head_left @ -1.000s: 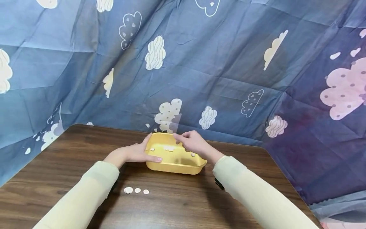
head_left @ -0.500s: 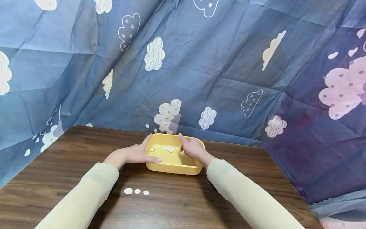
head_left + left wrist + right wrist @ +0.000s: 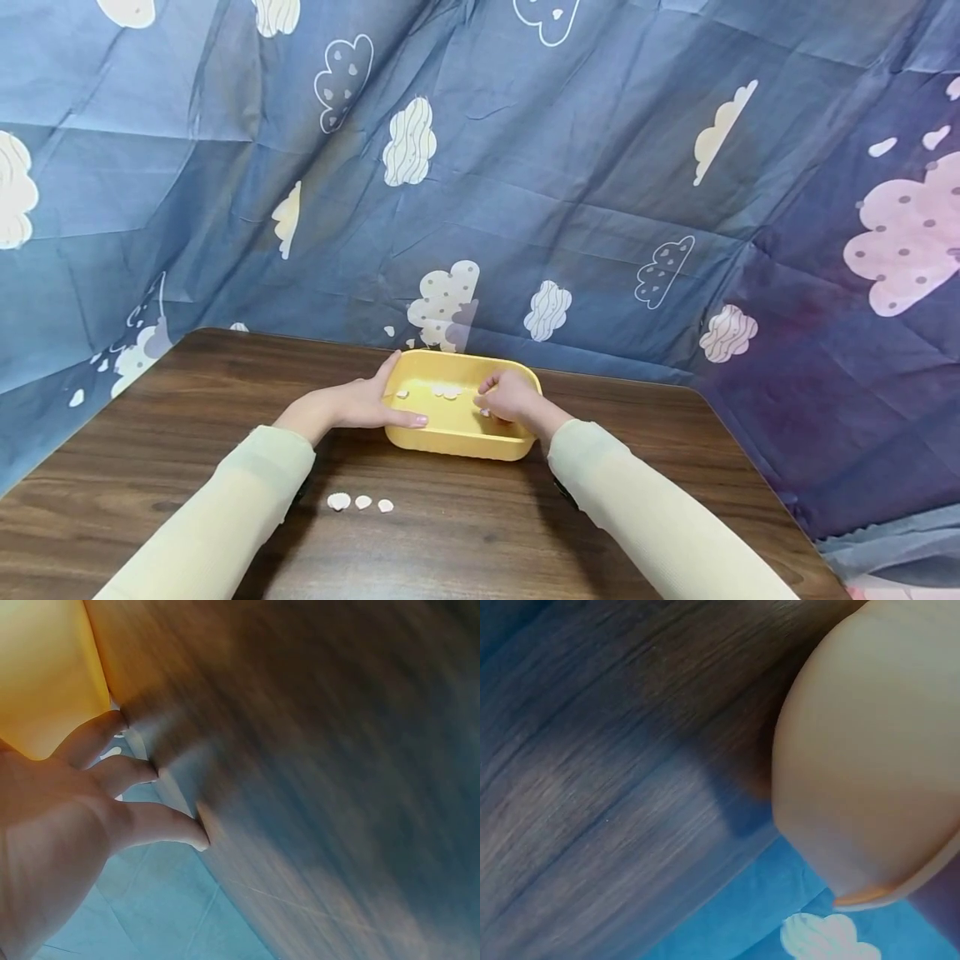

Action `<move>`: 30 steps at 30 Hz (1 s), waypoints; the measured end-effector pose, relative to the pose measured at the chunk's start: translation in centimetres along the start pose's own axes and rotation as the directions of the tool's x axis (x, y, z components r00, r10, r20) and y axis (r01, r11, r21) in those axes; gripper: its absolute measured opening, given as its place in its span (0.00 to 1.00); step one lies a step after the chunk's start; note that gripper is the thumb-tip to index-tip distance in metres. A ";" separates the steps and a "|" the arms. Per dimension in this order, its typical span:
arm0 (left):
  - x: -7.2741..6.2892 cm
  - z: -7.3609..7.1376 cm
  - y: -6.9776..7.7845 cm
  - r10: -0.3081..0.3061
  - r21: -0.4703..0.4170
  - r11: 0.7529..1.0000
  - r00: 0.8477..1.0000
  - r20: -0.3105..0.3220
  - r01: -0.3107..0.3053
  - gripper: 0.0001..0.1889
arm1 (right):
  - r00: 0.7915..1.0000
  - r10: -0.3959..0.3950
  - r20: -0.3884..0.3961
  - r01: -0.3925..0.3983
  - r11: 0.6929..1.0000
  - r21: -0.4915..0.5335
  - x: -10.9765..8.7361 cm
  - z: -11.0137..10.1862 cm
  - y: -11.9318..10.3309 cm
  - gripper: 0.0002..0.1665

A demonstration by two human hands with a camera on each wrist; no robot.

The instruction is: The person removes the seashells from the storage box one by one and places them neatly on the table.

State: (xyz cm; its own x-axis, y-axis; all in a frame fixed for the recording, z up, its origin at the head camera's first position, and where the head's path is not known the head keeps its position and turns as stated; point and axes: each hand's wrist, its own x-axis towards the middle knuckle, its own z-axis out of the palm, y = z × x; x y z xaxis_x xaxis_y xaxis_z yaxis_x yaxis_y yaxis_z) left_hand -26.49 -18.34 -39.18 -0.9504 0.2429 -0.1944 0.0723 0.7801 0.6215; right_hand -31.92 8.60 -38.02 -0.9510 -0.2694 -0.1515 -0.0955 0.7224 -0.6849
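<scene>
A shallow yellow plastic bin [image 3: 450, 446] sits on the wooden table. My left hand [image 3: 352, 402] braces its left end, thumb laid along the near rim and fingers spread toward the far corner. In the left wrist view, the straight fingertips [image 3: 196, 836] of that hand rest at the tabletop beside the yellow wall. My right hand [image 3: 513, 398] reaches into the bin's right half with curled fingers, a small white seashell [image 3: 484, 412] showing at the fingertips. More white seashells [image 3: 447, 392] lie on the bin floor, and another seashell [image 3: 402, 394] is near its left end.
On the wooden table [image 3: 480, 525], in front of the bin, a short row of white seashells [image 3: 363, 502] lies by the left forearm. A blue cloud-print cloth [image 3: 525, 167] hangs behind the table and along its sides.
My right hand has come down from over the bin's far rim into its right half, fingers curling inward. The shell there now shows farther left, at the fingertips. The left hand stays put.
</scene>
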 end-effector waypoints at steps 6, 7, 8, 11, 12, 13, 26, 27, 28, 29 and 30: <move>0.2 0.1 -0.2 0.003 -0.001 1.000 1.000 -0.006 -0.003 0.75 | 0.997 0.067 0.029 -0.052 0.932 -0.360 0.5 0.1 0.0 0.22; 0.2 0.1 -0.2 0.003 0.003 1.000 1.000 -0.006 -0.003 0.75 | 0.996 0.081 0.035 -0.062 0.927 -0.369 0.6 0.0 -0.1 0.21; 0.1 0.1 -0.1 0.001 0.002 1.000 1.000 -0.006 -0.001 0.75 | 0.994 0.097 0.043 -0.074 0.927 -0.369 0.7 0.0 -0.2 0.21; -0.1 0.1 0.0 0.001 0.004 1.000 1.000 -0.004 -0.001 0.75 | 0.993 0.108 0.056 -0.082 0.934 -0.347 0.7 0.1 -0.1 0.26; -0.1 0.0 0.0 0.001 0.004 1.000 1.000 -0.003 -0.001 0.75 | 0.993 0.101 0.058 -0.075 0.936 -0.343 0.8 0.2 0.0 0.28; -0.1 0.0 0.0 0.006 0.004 1.000 1.000 -0.002 -0.006 0.75 | 0.995 0.086 0.059 -0.061 0.940 -0.337 0.8 0.3 0.1 0.30; -0.1 0.0 -0.1 -0.001 0.023 1.000 1.000 -0.013 0.001 0.75 | 0.998 -0.029 0.064 0.028 1.000 0.008 1.5 1.1 0.9 0.16; -0.1 0.1 -0.1 -0.001 0.021 1.000 1.000 -0.012 0.001 0.75 | 0.997 -0.030 0.066 0.029 0.999 0.015 1.6 0.9 0.9 0.15; -0.1 0.1 -0.1 0.001 0.018 1.000 1.000 -0.011 -0.001 0.75 | 0.997 -0.035 0.066 0.034 0.999 0.016 1.6 0.7 1.0 0.14; -0.1 0.1 0.0 0.002 0.015 1.000 1.000 -0.010 -0.002 0.74 | 0.997 -0.040 0.062 0.039 0.999 0.014 1.6 0.5 1.0 0.14; -0.1 0.1 0.0 0.004 0.015 1.000 1.000 -0.011 -0.004 0.74 | 0.997 -0.046 0.057 0.045 0.999 0.013 1.5 0.3 0.9 0.14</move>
State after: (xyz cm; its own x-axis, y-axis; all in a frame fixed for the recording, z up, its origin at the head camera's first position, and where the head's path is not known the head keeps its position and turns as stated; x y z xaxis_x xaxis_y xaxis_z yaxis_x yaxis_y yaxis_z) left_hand -26.40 -18.26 -39.22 -0.9533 0.2398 -0.1835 0.0806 0.7877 0.6108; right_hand -33.39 8.66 -39.12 -0.9275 -0.3378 -0.1603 -0.1343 0.7012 -0.7002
